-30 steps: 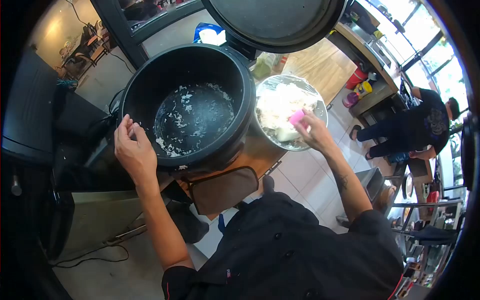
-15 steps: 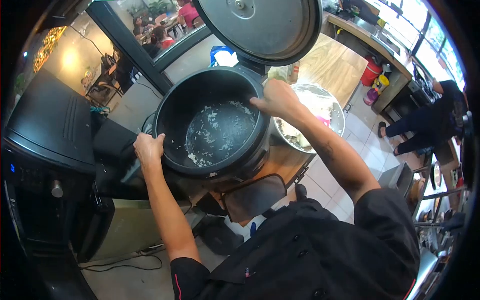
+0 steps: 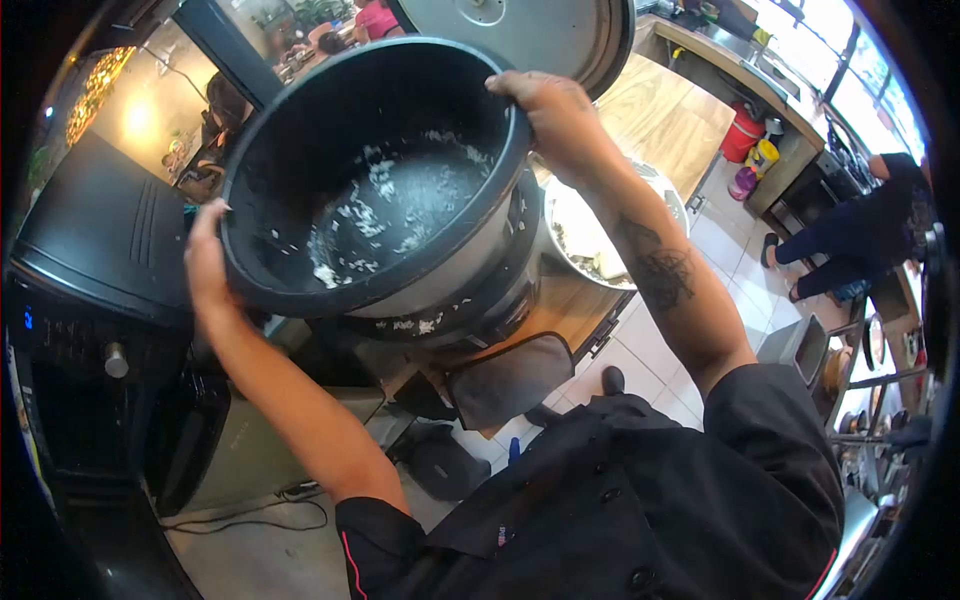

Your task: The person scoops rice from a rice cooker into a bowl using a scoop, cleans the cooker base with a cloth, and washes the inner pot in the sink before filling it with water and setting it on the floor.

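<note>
While both bare hands are clamped on the rim of the black inner pot [image 3: 410,190] in the head view, the pot sits raised and tilted over the dark cooker body [image 3: 505,315], its mouth leaning to the near side; the right hand [image 3: 552,112] hooks its thumb over the far right rim, and the left hand [image 3: 208,265] bears on the left rim, its fingers mostly hidden; if that left hold is shallow, the wide pot could probably slip or swing down on that side; more tilt might shake the loose rice grains [image 3: 368,215] over the near edge, as some already lie on the cooker body; the open lid [image 3: 540,40] stands close on the far side, so a careless turn could knock it; a low swing to the right could strike the bowl of white food [image 3: 608,278]
</note>
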A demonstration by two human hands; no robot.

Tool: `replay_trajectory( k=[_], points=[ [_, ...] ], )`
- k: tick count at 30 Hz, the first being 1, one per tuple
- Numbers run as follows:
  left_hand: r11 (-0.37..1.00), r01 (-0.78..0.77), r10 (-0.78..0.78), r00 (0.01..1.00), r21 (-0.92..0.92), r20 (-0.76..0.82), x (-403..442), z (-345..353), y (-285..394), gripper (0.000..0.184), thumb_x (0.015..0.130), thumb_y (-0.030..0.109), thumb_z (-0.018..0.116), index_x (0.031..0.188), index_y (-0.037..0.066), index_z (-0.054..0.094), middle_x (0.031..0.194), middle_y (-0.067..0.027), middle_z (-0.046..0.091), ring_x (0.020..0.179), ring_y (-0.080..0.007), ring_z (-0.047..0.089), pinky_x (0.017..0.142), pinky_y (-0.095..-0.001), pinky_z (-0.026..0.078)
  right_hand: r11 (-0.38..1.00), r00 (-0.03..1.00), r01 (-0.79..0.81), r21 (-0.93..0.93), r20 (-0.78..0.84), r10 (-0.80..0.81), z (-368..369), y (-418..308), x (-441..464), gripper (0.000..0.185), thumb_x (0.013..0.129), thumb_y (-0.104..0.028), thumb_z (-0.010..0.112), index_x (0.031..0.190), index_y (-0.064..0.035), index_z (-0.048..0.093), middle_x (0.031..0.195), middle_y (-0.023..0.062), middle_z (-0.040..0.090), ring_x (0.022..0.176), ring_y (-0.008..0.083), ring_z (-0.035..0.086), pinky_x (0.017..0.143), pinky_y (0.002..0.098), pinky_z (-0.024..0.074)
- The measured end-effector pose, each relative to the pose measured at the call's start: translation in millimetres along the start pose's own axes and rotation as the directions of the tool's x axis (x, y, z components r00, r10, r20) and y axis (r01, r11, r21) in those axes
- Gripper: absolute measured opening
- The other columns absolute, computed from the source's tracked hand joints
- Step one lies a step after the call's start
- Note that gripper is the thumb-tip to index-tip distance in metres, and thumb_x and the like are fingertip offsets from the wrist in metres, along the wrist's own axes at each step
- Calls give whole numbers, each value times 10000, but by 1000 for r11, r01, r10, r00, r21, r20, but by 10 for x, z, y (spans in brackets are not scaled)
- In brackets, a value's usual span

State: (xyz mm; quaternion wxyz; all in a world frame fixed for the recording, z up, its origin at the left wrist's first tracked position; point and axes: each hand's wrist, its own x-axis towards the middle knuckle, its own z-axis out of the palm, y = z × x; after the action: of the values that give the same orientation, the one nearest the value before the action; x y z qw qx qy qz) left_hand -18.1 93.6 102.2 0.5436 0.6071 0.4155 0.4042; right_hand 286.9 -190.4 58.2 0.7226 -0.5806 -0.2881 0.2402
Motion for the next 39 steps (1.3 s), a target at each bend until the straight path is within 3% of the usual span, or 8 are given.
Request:
replay_trajectory(
  k=[7, 10, 15, 28, 29, 30, 32, 39],
  points=[
    [957, -288, 285, 954, -23, -88, -1105, -167, 493, 323, 1019, 284, 624, 1129, -3, 719, 1002, -89, 733, 903, -188, 721, 816, -347, 582, 919, 999, -25, 392, 37, 11, -351, -391, -566, 212, 981, -227, 691, 907, -27, 692, 791, 9, 594, 697, 114, 571, 651, 267, 465],
    [950, -311, 313, 940, 36, -138, -1841, 107, 443, 338, 1030, 290, 617, 1151, -12, 710, 1040, -105, 723, 937, -201, 712, 843, -348, 576, 982, 973, 189, 4, 131, -188, -818, -511, -873, 283, 1001, -252, 703, 1148, -12, 734, 888, 84, 718, 870, 154, 727, 792, 261, 582],
    [939, -318, 340, 918, 133, -204, -3020, 1028, 289, 365, 1048, 298, 607, 1188, -28, 693, 1102, -132, 708, 994, -223, 699, 890, -350, 568, 923, 927, -256, 287, 344, 149, -1763, -466, -1407, 243, 971, -296, 739, 1025, -63, 695, 847, -6, 679, 746, 84, 637, 678, 249, 504],
    [800, -494, 506, 860, 340, 60, -4538, 4650, -105, 437, 1095, 320, 580, 1285, -68, 651, 1264, -203, 668, 1141, -281, 662, 1010, -355, 545, 961, 959, -198, 192, -166, 230, -5714, -228, -1930, 240, 966, -258, 738, 983, -25, 687, 906, 22, 690, 827, 90, 615, 747, 271, 486],
    [997, -21, 21, 1000, 77, -8, -4246, 4804, -179, 367, 1079, 304, 644, 1221, -34, 666, 1171, -123, 703, 1015, -194, 680, 938, -302, 552, 962, 959, -190, 195, -172, 224, -6024, -152, -1869, 240, 966, -258, 738, 983, -25, 687, 906, 22, 690, 827, 90, 615, 747, 271, 486],
    [982, 10, -27, 995, 186, 91, -3993, 4789, -304, 474, 1046, 322, 692, 1330, -51, 626, 1310, -132, 655, 1172, -209, 624, 1037, -328, 493, 960, 955, -191, 204, -188, 230, -6122, -30, -1836, 247, 974, -245, 738, 1047, -14, 694, 956, 27, 704, 867, 96, 633, 786, 265, 499],
    [987, -36, -7, 965, 159, 262, -3883, 5582, -341, 230, 1087, 279, 646, 1025, 57, 628, 948, 27, 643, 865, -59, 576, 777, -229, 488, 968, 935, -199, 152, -265, 234, -6614, 68, -1673, 248, 989, -216, 728, 1106, 1, 702, 1000, 32, 717, 889, 101, 650, 807, 256, 514],
    [993, -38, -26, 841, 107, 540, -2761, 8443, -760, 250, 1072, 274, 681, 923, 85, 613, 861, 84, 575, 815, -23, 481, 737, -222, 398, 966, 843, -216, 140, -472, 257, -8448, 112, -452, 214, 980, -218, 743, 1021, -11, 707, 911, 4, 706, 798, 74, 620, 724, 239, 490]
  ],
)
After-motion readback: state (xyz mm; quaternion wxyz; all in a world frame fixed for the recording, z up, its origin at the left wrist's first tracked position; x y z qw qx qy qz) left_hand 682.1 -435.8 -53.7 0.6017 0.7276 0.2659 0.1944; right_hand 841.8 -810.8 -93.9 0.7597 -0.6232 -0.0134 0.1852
